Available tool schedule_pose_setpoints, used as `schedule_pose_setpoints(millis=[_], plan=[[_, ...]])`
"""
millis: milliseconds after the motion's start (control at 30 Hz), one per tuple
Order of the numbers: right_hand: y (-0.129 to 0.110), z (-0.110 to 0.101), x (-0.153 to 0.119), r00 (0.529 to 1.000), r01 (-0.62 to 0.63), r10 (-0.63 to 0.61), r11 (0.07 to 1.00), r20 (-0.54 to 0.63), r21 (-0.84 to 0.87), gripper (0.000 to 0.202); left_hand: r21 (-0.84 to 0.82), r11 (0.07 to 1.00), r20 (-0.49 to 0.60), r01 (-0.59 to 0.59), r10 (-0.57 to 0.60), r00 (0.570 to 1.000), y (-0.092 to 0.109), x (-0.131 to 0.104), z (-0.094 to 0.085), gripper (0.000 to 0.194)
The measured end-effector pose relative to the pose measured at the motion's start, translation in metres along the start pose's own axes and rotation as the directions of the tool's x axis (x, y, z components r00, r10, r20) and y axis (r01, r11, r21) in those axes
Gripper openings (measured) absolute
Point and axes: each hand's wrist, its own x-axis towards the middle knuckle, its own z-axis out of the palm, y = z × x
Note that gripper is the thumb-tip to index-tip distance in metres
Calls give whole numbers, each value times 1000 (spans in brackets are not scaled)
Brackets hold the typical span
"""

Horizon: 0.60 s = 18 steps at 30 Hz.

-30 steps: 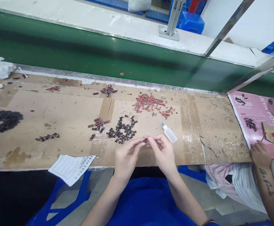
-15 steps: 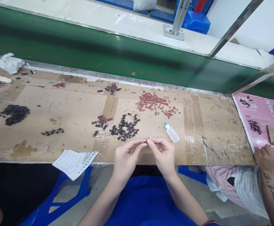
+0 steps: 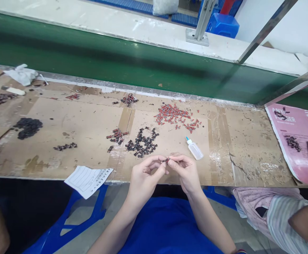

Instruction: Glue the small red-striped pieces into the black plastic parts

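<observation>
Between the fingertips of my left hand and my right hand is a small dark-and-red part, pinched at both ends. It is too small to make out in detail. Just beyond my left hand lies a heap of small black parts. A squeeze bottle with a blue tip lies on its side beyond my right hand. Farther back, many small red pieces with metallic ends are spread out. To the left sits a small pile of joined red-and-black parts.
Cardboard covers the table. At left are a black heap, a row of dark parts and an overhanging paper sheet. A green panel runs along the back. Other people's limbs show at both sides, one near a pink sheet.
My fingertips have parted slightly, so the small red-and-dark part now shows between them. At the right, the other person's hand has left the pink sheet. The view has shifted a little.
</observation>
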Motion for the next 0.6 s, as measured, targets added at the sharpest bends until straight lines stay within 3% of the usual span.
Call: schedule_pose_setpoints(millis=[100,200,300,367,433,500,600], plan=[[3,-6,3,986,-164,159,982,58,98,30,24,1000,32,-4,3,999,1,-1,0,16],[5,-8,2,975,-212,203,970,87,117,36,28,1000,51,-9,7,999,0,-1,1,18],[4,-9,0,991,-109,111,994,71,-27,36,21,1000,77,-7,6,997,-4,1,-2,23],[2,-14,1,997,78,-82,961,-4,-266,30,85,996,26,-39,37,999,-11,5,-13,24],[-2,-26,5,934,268,-353,790,-51,-552,21,261,960,-108,-105,137,985,-21,12,-33,23],[-4,-43,12,839,337,-543,555,-24,-760,18,512,843,-214,-167,314,925,-32,24,-58,21],[-3,-69,23,807,272,-590,350,14,-896,28,772,600,-176,-209,518,837,-47,47,-93,17]])
